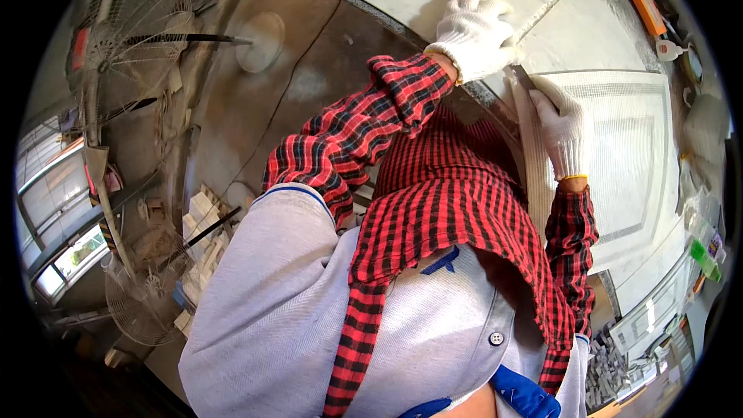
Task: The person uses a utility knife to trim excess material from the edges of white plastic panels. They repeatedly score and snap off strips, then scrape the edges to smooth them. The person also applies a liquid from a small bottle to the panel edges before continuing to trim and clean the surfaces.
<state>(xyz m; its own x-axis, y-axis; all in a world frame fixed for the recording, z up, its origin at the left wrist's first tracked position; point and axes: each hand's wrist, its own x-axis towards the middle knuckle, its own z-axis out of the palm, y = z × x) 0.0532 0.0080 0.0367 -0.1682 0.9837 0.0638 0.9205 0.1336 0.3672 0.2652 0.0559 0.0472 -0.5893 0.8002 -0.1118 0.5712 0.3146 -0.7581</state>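
My left hand (474, 35), in a white knit glove, rests on the pale tabletop (611, 35) with its fingers apart and its thumb towards the right hand. My right hand (560, 120), in a matching glove, is closed around a flat dark strip (523, 77) that looks like metal. The strip's far end comes close to the left thumb. Beneath and beside the right hand lies a white mesh-like mosaic panel (625, 159) with nested rectangular bands. Its near left edge runs along the table edge, and my right hand covers part of it.
A red and black checked apron (441, 209) hangs between me and the table. Wire-caged fans (143, 46) stand at left over the brown floor (298, 50). An orange box (647, 12), a white bottle (669, 49) and a green bottle (705, 261) line the right side.
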